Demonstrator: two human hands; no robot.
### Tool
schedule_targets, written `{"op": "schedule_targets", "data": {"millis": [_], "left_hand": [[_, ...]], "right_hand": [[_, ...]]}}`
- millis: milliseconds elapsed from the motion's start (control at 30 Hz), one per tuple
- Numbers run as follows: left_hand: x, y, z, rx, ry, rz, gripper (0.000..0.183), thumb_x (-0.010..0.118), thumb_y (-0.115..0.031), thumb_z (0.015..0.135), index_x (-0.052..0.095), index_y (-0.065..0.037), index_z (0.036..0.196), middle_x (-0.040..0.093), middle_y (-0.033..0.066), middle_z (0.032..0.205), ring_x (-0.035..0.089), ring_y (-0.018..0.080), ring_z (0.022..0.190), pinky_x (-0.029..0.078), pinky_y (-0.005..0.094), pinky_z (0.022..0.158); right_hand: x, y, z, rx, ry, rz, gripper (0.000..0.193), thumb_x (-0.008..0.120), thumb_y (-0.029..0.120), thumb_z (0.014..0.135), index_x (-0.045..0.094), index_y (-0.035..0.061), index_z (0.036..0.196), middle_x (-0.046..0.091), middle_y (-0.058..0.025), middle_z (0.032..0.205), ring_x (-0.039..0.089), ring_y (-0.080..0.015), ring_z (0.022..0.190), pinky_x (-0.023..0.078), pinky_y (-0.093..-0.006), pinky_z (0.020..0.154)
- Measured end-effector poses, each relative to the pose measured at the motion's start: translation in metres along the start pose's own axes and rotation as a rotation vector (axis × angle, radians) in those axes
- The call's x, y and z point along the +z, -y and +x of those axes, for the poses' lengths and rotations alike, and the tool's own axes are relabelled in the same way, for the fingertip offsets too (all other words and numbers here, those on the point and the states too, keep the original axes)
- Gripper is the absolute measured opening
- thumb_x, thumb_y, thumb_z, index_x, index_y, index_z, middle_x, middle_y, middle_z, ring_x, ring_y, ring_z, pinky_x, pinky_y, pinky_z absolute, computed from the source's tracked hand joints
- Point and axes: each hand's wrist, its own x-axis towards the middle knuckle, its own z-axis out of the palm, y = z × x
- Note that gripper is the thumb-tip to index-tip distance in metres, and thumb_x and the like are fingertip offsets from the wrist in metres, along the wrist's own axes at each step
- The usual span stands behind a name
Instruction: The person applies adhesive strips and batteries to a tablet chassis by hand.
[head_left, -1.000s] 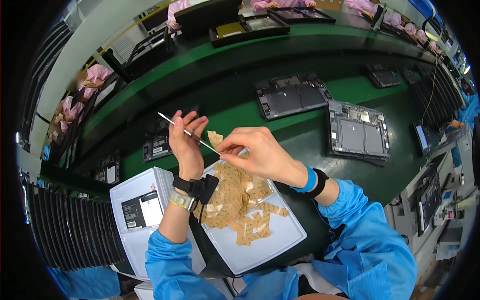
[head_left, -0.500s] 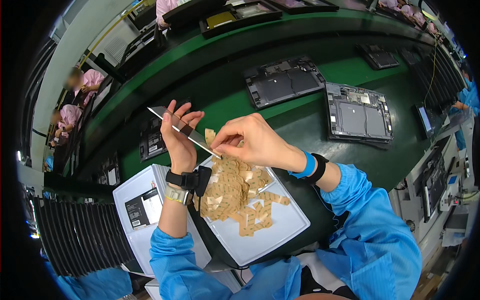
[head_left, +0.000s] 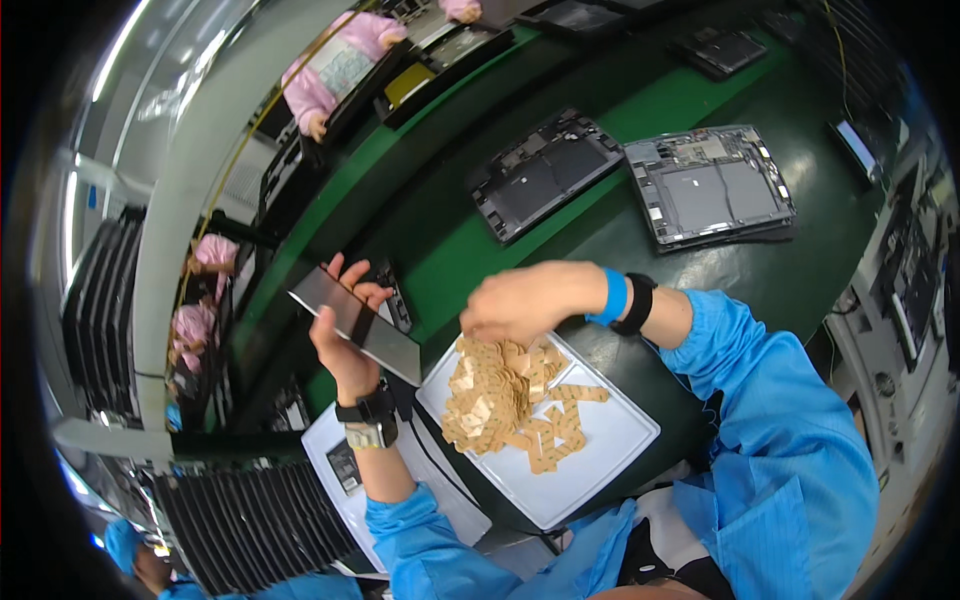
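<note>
My left hand (head_left: 342,358) grips a thin, flat rectangular panel (head_left: 388,346), dark and glossy with a grey end, tilted over the bench. Its thumb lies along the near edge, with the fingers behind the far one. My right hand (head_left: 528,302) is slightly blurred, palm down and fingers curled together at the far edge of a heap of tan paper-backed strips (head_left: 485,400). Its fingertips are hidden, so what they hold cannot be made out. The heap lies on a white tray (head_left: 590,485); several loose strips (head_left: 548,440) spread toward its near right.
Two opened flat devices, one dark (head_left: 545,175) and one grey (head_left: 710,195), lie on the green bench (head_left: 440,265). A white box (head_left: 430,485) stands left of the tray, and a row of black trays (head_left: 255,525) beyond it. People in pink work across the bench.
My right hand has left the panel's lower end and moved right to the heap. The left hand has turned the panel so its broad face shows more. The whole view has shifted.
</note>
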Motion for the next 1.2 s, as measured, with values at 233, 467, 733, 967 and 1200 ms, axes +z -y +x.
{"op": "schedule_targets", "data": {"millis": [233, 467, 733, 967, 1200], "left_hand": [[0.110, -0.024, -0.006, 0.203, 0.356, 1.165, 0.122, 0.093, -0.025, 0.069, 0.021, 0.005, 0.162, 0.039, 0.0259, 0.162, 0.046, 0.0319, 0.147, 0.041, 0.0404, 0.117], [0.180, 0.009, 0.049, 0.459, 0.478, 1.316, 0.124, 0.093, -0.039, 0.069, 0.021, 0.010, 0.158, 0.049, 0.0277, 0.147, 0.053, 0.0407, 0.131, 0.044, 0.0483, 0.108], [0.106, 0.137, 0.100, 0.132, 0.708, 1.564, 0.108, 0.082, -0.051, 0.084, 0.024, -0.008, 0.164, 0.030, 0.0258, 0.166, 0.031, 0.0450, 0.153, 0.040, 0.0533, 0.117], [0.053, 0.144, 0.065, 0.147, 0.830, 1.493, 0.089, 0.053, 0.006, 0.088, 0.021, -0.020, 0.167, 0.016, 0.0204, 0.172, 0.020, 0.0479, 0.155, 0.039, 0.0492, 0.121], [0.018, 0.130, 0.048, 0.141, 0.772, 1.503, 0.074, 0.065, -0.012, 0.096, 0.034, -0.015, 0.163, 0.031, 0.0250, 0.166, 0.030, 0.0480, 0.152, 0.038, 0.0506, 0.121]], "right_hand": [[-0.074, 0.016, -0.050, 0.078, -0.639, 0.308, 0.049, 0.066, 0.039, 0.102, 0.063, -0.0013, 0.129, 0.072, -0.0244, 0.096, 0.075, -0.0310, 0.092, 0.057, -0.0415, 0.078], [-0.099, 0.009, -0.089, 0.155, -1.050, -0.161, 0.048, 0.063, -0.014, 0.072, 0.067, -0.0028, 0.119, 0.072, -0.0255, 0.090, 0.073, -0.0409, 0.090, 0.058, -0.0459, 0.079], [-0.133, -0.005, -0.140, 0.343, -1.443, -0.582, 0.033, 0.069, -0.005, 0.073, 0.070, 0.0039, 0.104, 0.073, -0.0167, 0.082, 0.073, -0.0377, 0.080, 0.059, -0.0467, 0.071], [-0.132, -0.018, -0.141, 0.282, -1.529, -0.353, 0.028, 0.070, -0.006, 0.082, 0.070, 0.0034, 0.109, 0.072, -0.0201, 0.088, 0.070, -0.0400, 0.083, 0.055, -0.0437, 0.071], [-0.107, -0.039, -0.090, 0.276, -1.414, -0.226, 0.027, 0.066, -0.010, 0.083, 0.063, 0.0021, 0.107, 0.069, -0.0202, 0.081, 0.069, -0.0414, 0.080, 0.054, -0.0475, 0.071]]}}
